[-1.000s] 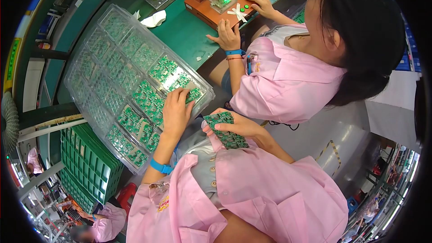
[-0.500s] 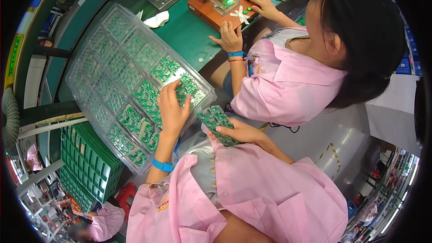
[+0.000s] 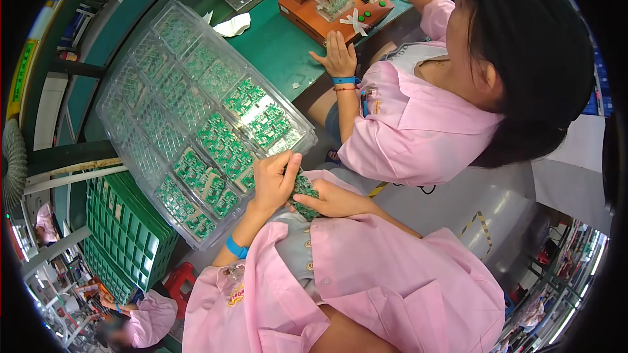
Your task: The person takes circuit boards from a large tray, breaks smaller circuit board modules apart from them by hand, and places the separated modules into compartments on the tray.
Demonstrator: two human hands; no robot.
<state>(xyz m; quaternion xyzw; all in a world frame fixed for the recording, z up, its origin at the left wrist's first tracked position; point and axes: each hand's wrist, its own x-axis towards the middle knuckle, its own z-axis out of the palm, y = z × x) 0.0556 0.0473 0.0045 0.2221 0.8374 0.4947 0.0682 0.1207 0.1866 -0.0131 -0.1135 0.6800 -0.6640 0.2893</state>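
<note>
My right hand [image 3: 337,199] is closed around green circuit boards [image 3: 305,197], thumb lying across their face, held close in front of my body. At the upper end of these boards is my left hand [image 3: 273,180], a blue band on its wrist; its fingers are curled and its thumb points up. The left fingertips and the end of the boards they grip are partly hidden. Just beyond my left hand lies a clear plastic tray [image 3: 302,140] with compartments, several of them holding green circuit boards [image 3: 226,144].
A co-worker in a pink jacket [image 3: 418,124] sits at right, one hand [image 3: 340,55] against an orange-brown machine [image 3: 314,16] on the green table [image 3: 275,49]. Green plastic trays [image 3: 127,222] are stacked at lower left, near a red stool [image 3: 178,284].
My left hand has come back from over the tray to the boards in my right hand, which are now tilted and partly covered. The co-worker's far hand has left the machine's buttons.
</note>
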